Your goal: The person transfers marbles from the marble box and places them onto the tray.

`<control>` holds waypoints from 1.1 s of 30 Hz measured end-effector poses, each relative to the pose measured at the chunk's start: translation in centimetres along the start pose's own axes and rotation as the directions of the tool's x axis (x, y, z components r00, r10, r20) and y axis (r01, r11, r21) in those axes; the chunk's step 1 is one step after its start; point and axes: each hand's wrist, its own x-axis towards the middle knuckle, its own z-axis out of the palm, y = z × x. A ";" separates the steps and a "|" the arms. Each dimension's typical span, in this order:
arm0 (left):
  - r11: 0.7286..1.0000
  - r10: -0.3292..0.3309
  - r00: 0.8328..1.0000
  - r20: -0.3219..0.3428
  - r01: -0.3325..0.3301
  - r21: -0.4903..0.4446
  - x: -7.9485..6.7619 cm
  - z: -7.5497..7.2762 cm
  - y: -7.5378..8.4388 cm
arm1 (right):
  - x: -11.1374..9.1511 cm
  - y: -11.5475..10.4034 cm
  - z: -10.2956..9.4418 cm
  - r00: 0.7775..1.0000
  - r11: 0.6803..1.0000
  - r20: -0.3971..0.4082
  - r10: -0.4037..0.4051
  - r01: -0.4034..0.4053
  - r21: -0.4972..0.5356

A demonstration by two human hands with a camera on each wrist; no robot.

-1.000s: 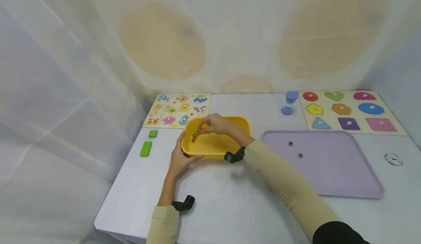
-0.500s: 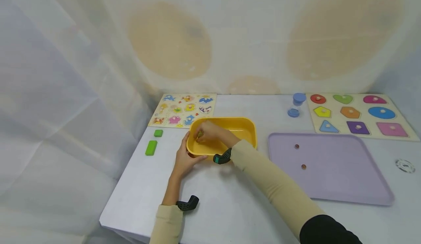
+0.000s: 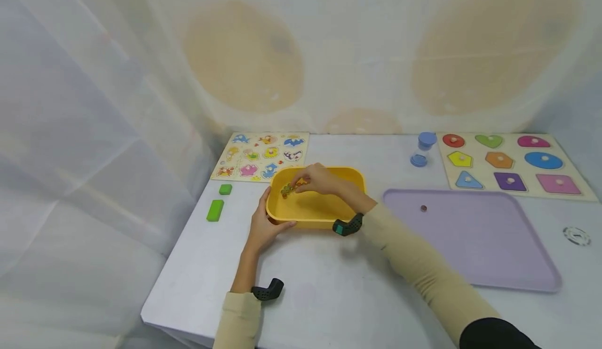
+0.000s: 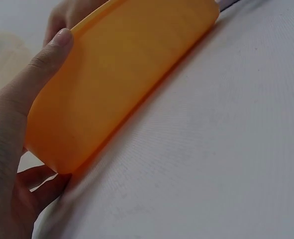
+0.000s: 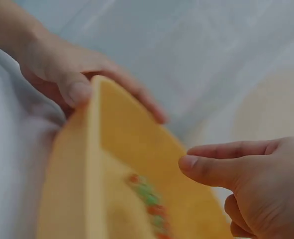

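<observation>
A yellow plastic tub (image 3: 308, 214) stands on the white-covered table. My left hand (image 3: 261, 226) grips its near left corner, thumb along the front wall and fingers around the left side. Inside lies a line of small green and red-orange beads (image 5: 149, 199); whether they are strung together I cannot tell. My right hand (image 3: 322, 180) hovers within the tub over the beads. In the right wrist view its thumb and forefinger come close together, and nothing shows between them. A small brown bead (image 3: 424, 208) sits on the lilac tray (image 3: 475, 244) to the right.
An animal puzzle board (image 3: 261, 155) lies behind the tub, and two green blocks (image 3: 215, 210) are left of it. At the back right are a blue hourglass (image 3: 423, 149) and a shape puzzle board (image 3: 517, 163). A white round disc (image 3: 576, 236) lies beyond the tray.
My right hand dipped deeper into the tub, then rose back above the beads. On the tray, the second brown bead slid nearer me and is now out of sight. The left hand keeps its hold.
</observation>
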 end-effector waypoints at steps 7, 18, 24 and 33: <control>1.000 0.016 1.000 -0.004 -0.016 0.000 0.1 -0.2 0.3 | -9.4 2.2 -5.3 0.975 0.992 -0.183 0.124 -0.127 -0.003; 1.000 0.011 1.000 0.003 -0.011 -0.013 -0.1 -0.2 0.3 | -26.9 8.4 -7.7 0.809 0.855 -0.354 0.470 -0.517 -0.045; 0.999 0.032 0.999 -0.008 -0.033 -0.032 0.0 -0.3 0.2 | -30.6 10.3 -7.2 0.769 0.821 -0.394 0.504 -0.568 -0.060; 0.999 0.032 0.999 -0.003 -0.033 -0.024 -0.1 -0.1 0.2 | -31.1 10.7 -6.7 0.768 0.817 -0.404 0.498 -0.571 -0.080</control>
